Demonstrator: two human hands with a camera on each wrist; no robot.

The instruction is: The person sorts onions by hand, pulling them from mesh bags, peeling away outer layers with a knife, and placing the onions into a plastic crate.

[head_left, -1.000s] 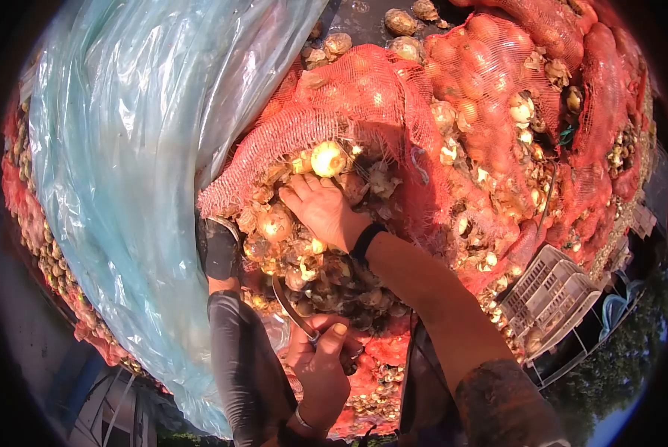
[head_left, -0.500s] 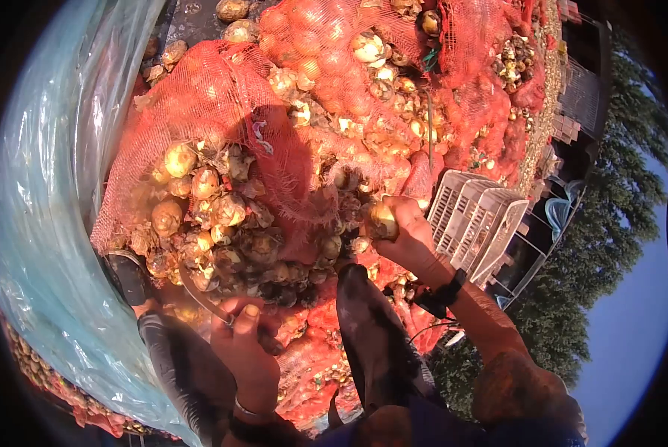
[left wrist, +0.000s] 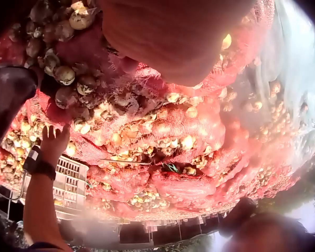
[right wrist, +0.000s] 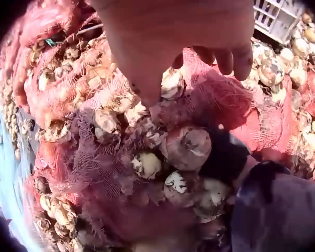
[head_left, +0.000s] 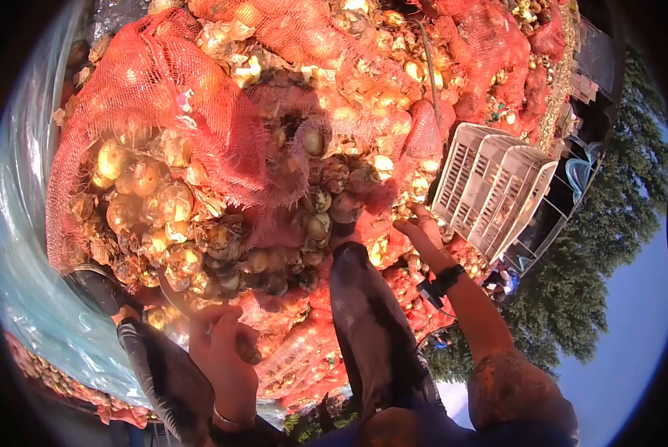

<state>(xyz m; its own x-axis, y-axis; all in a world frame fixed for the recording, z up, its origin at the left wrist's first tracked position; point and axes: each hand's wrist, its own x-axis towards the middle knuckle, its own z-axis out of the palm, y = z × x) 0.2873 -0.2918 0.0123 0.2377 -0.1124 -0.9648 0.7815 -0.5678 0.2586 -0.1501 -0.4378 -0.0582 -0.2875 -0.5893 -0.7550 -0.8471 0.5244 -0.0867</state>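
Observation:
In the head view my left hand (head_left: 222, 357) grips a knife with a curved blade (head_left: 173, 295), which points up toward the onions. A dark rounded shape (head_left: 247, 347) shows beside the curled fingers. My right hand (head_left: 425, 237) holds nothing; its fingers are extended over the heap, just left of a plastic crate (head_left: 490, 190). Seen from the right wrist, the hand (right wrist: 184, 37) hangs above loose onions (right wrist: 188, 148) with its fingers apart. A torn red mesh sack (head_left: 163, 82) spills onions (head_left: 172, 201) in front of my legs.
More filled red mesh sacks (head_left: 490, 59) lie at the back right. Blue plastic sheeting (head_left: 21, 238) runs down the left side. My dark-clad knee (head_left: 356, 298) stands between the two hands. A thin rod (head_left: 428, 71) sticks up behind the crate.
My right hand left the onions in the sack, carried an onion right, and has let it go near the crate. The left hand kept the knife. The head view has swung right.

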